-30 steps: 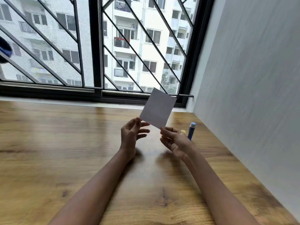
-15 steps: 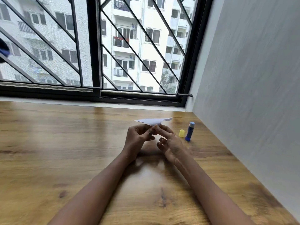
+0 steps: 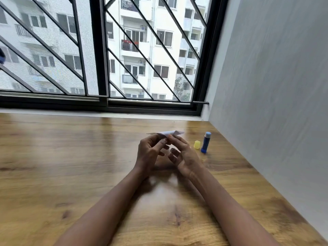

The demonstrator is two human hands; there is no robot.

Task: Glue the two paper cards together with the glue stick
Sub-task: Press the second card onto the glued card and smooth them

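Jointly, left hand (image 3: 148, 153) and right hand (image 3: 186, 158) pinch the paper card (image 3: 168, 133), held flat.

On the table (image 3: 71, 166), the glue stick (image 3: 205, 142) stands at the right hand's (image 3: 184, 157) two o'clock, cap (image 3: 197, 144) between them, paper card (image 3: 166, 133) at eleven o'clock.

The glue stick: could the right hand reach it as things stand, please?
Probably yes: the glue stick stands beside the right hand, only the yellow cap between them, though that hand now pinches the paper card.
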